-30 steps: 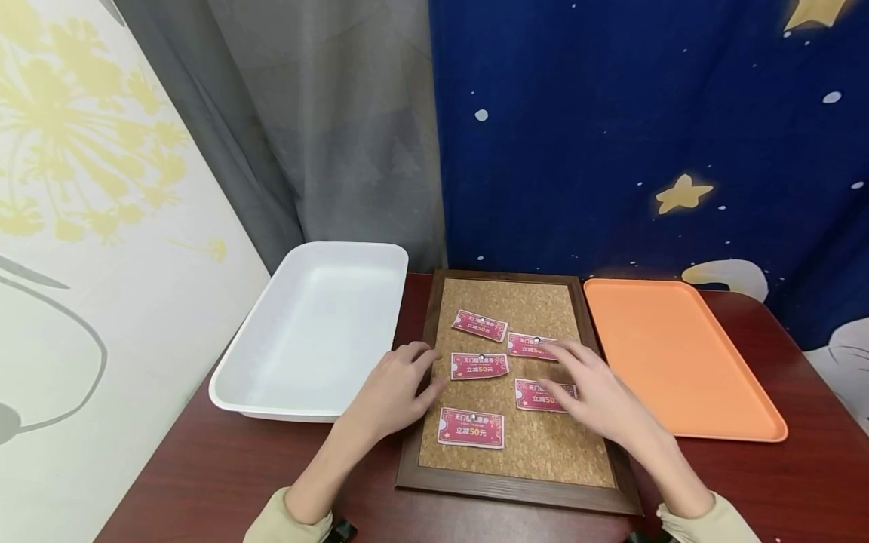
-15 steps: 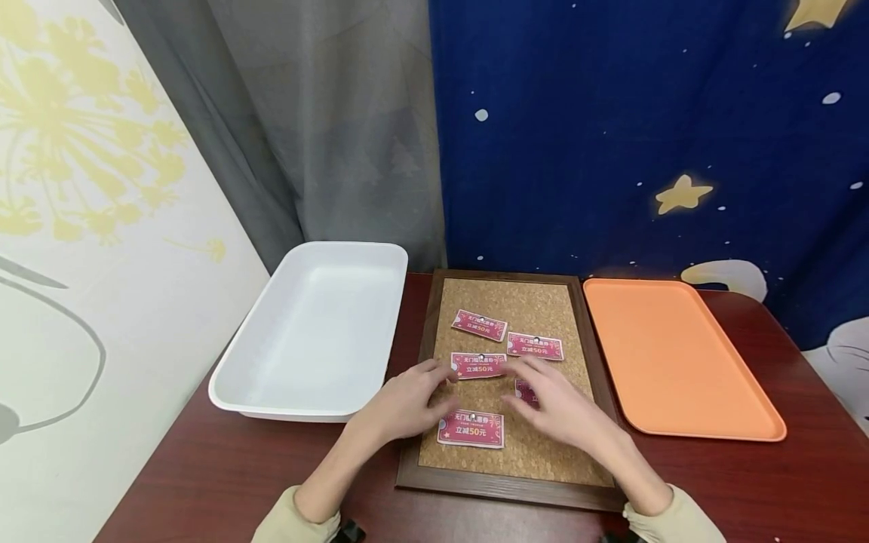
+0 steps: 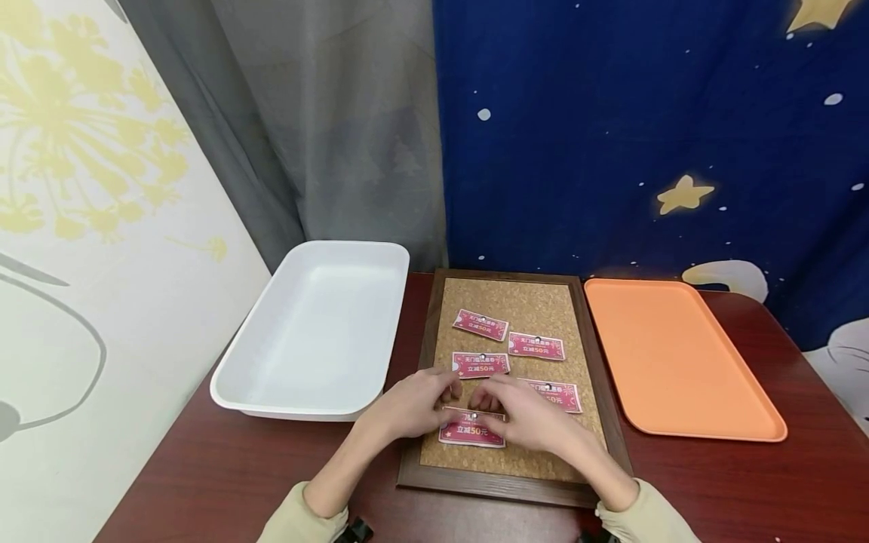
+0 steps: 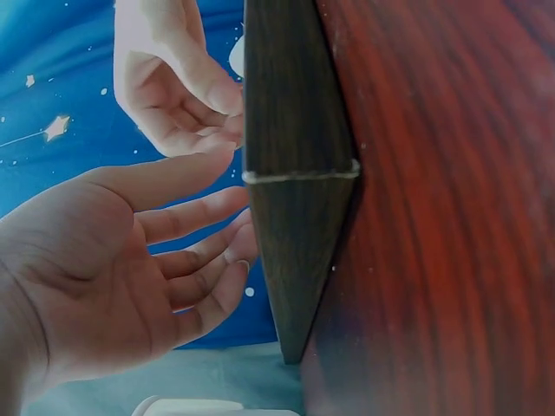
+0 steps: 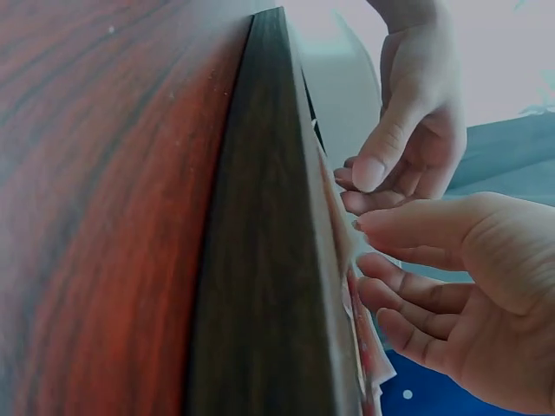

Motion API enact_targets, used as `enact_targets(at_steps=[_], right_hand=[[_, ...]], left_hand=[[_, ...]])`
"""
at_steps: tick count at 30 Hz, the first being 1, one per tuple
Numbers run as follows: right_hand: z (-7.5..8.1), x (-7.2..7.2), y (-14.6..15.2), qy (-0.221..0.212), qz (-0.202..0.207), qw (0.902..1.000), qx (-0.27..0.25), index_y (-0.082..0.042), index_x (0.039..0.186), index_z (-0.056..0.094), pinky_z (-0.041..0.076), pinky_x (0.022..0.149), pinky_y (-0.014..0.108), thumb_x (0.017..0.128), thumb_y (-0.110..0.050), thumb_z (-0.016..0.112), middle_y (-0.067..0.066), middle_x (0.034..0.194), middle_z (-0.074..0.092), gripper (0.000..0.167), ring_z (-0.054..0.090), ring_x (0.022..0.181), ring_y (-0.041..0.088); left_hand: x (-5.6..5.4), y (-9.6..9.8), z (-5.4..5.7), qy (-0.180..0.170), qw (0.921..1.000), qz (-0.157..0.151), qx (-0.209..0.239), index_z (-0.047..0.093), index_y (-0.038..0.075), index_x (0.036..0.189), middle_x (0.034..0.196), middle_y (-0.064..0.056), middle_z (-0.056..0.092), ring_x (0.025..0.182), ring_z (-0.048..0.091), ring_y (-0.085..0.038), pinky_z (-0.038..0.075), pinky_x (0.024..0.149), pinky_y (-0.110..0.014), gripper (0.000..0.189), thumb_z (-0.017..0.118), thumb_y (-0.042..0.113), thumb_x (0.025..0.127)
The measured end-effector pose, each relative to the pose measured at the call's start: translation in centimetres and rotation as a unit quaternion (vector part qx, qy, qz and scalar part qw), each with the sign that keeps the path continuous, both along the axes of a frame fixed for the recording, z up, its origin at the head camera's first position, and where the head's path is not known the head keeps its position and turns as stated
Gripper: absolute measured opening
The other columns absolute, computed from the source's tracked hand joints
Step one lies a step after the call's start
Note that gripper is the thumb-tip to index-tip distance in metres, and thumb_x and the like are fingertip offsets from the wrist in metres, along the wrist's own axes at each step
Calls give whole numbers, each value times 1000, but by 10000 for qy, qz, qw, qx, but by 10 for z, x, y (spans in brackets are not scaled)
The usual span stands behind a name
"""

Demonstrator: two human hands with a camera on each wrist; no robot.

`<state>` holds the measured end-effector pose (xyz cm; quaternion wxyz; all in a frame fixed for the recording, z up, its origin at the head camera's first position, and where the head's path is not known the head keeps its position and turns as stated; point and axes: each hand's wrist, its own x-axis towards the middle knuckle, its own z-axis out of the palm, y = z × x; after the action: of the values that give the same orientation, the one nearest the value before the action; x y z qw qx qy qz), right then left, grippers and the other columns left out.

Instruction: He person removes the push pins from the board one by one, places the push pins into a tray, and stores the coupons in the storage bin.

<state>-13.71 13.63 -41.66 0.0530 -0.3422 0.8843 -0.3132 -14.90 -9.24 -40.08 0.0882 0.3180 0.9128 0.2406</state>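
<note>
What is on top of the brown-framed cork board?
Five red rectangular paper coupons with small silvery pins. The left hand and right hand hide parts of the two nearest coupons and some cork.

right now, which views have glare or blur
Head view: bright, but tiny print on the pink rectangular paper coupons too soft to read; left wrist view: dimmer, grain of the reddish wooden tabletop soft; right wrist view: pale glare top right, dark brown wooden frame soft.

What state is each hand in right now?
Left hand: open, fingers loosely bent, at the lowest coupon; contact unclear.
Right hand: open, fingers loosely bent, same coupon; contact unclear.
</note>
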Motion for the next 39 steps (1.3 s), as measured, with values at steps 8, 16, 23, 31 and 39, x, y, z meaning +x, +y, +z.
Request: enact_targets(at_steps=[8, 16, 23, 31, 39], right_hand=[[-7, 0, -6, -49, 80, 10000, 34, -6, 102, 71, 55, 74, 22, 90, -2, 77, -1, 94, 67, 14, 59, 81, 2], [-5, 0, -12, -79, 97, 9999, -27, -5, 98, 71, 54, 70, 21, 90, 1, 75, -2, 89, 65, 11, 57, 77, 1], [-6, -1, -16, -164, 63, 9998, -47, -6, 94, 69, 52, 66, 20, 91, 3, 73, -5, 83, 64, 10, 55, 73, -2], [-6, -5, -19, -356, 53, 9993, -99, -6, 90, 67, 52, 62, 20, 91, 6, 71, -5, 78, 64, 12, 53, 68, -3], [-2, -6, -20, -364, 31, 9993, -5, -6, 88, 67, 49, 59, 19, 90, 5, 72, -5, 74, 63, 12, 51, 65, -3]], left_hand=[[-3, -3, -4, -286, 9995, -33, 109, 68, 7, 99, 86, 1, 61, 78, 52, -8, 46, 70, -26, 16, 81, 12, 92], [-4, -6, -7, -446, 9987, -72, 250, 66, 9, 91, 83, 1, 60, 78, 54, -11, 45, 71, -26, 15, 81, 9, 91], [-4, -7, -6, -532, 9983, -15, 246, 65, 9, 88, 84, 0, 59, 79, 52, -11, 44, 71, -26, 16, 81, 7, 90], [-6, -6, -6, -799, 9964, 27, 271, 64, 10, 89, 72, 6, 56, 66, 50, -4, 43, 62, -24, 16, 79, 8, 93], [-5, -7, -6, -832, 9961, -16, 298, 62, 10, 90, 70, 7, 53, 65, 48, -5, 41, 61, -23, 16, 77, 6, 94]])
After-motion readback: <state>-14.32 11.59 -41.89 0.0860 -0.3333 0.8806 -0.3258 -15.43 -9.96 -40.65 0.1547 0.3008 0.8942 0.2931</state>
